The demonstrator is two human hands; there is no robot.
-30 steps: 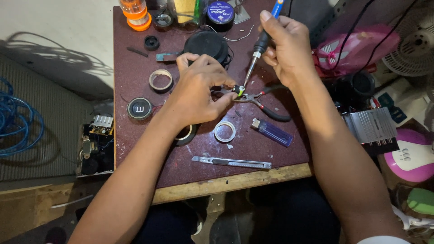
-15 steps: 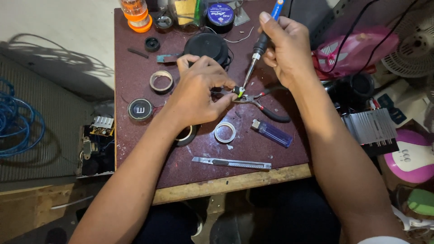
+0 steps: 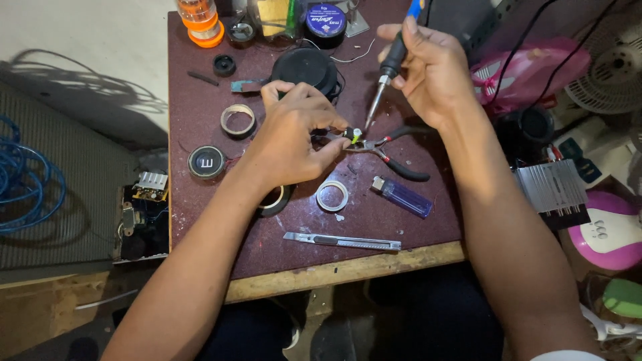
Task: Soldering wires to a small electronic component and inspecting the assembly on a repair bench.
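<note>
Left hand pinches a tiny, light, fragile-looking part just past its fingertips, right hand wrapped tight round the stiff soldering iron, tip right beside the part — best gripped w/ fingertips, well clear of the tip.

Lighter, knife (grey), tape ring

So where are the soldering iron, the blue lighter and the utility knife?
soldering iron (image 3: 391,63), head view, on its dark grip in the right hand (image 3: 435,70).
blue lighter (image 3: 404,196), head view, middle of its body.
utility knife (image 3: 341,241), head view, middle of its grey handle.
</note>
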